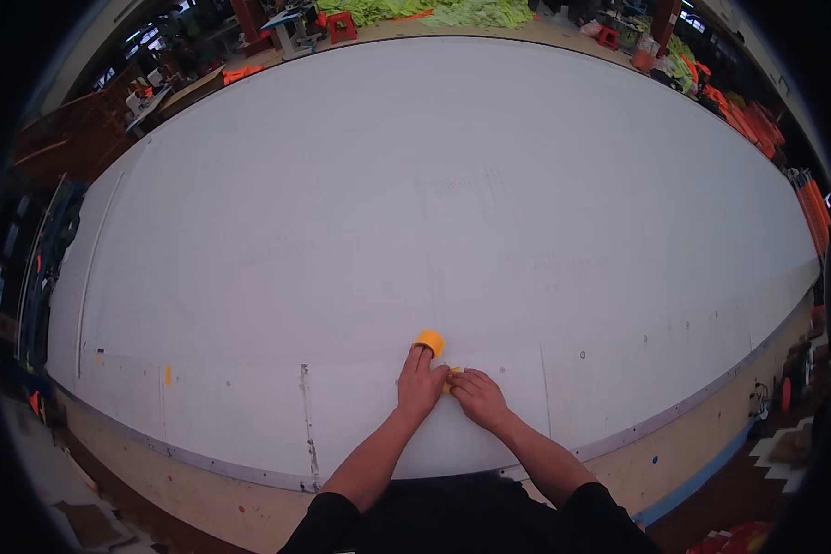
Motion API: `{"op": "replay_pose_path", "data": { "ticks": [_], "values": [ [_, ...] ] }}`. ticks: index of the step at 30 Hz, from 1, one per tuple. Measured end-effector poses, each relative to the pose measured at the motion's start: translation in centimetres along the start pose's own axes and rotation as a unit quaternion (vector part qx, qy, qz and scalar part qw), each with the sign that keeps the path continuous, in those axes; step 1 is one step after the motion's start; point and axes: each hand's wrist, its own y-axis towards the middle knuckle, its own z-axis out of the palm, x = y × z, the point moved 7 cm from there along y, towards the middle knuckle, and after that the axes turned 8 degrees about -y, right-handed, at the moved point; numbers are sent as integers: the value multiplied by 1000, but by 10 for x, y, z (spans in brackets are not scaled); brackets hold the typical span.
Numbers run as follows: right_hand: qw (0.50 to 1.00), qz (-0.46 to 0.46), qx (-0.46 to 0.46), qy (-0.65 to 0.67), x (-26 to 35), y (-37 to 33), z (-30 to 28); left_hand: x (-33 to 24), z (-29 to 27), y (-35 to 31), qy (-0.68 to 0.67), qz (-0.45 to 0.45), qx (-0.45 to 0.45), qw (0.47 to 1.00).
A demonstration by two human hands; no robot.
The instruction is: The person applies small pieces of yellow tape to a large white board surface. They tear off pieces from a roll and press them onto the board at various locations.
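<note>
A roll of yellow tape (431, 338) is at the near middle of the large white table (379, 212). My left hand (421, 381) has its fingers in the roll's core, and its thumb points toward my right hand. Close beside it, my right hand (478, 395) has its fingers bent in at a short piece of yellow tape (448, 388) between the two hands. The fingertips meet there, and they partly hide the piece. Whether it is still joined to the roll I cannot tell.
A yellow strip (168, 375) is stuck to the table at the left, near a dark-marked seam (307, 415). A metal strip (619, 437) edges the table's near side. Beyond the far edge lie lime-green cloth (475, 13) and a red stool (341, 27); orange cloth (743, 120) is piled at right.
</note>
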Motion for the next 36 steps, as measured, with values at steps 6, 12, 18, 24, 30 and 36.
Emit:
{"op": "replay_pose_path", "data": {
  "ticks": [6,12,18,24,30,36],
  "values": [
    [1000,3,9,10,0,-3,7,2,2,-3,13,6,-8,1000],
    [1000,-3,18,11,1,4,12,8,-4,-1,24,-10,-9,1000],
    [1000,-13,20,7,1,9,17,14,-6,-2,16,-26,-19,999],
    [999,-14,32,6,1,8,19,14,-6,-5,1,-31,-25,999],
    [999,-6,44,8,0,6,23,13,-6,-7,5,-23,-24,999],
    [996,8,88,-6,16,0,15,18,-7,-5,27,-38,-26,999]
  ]
}}
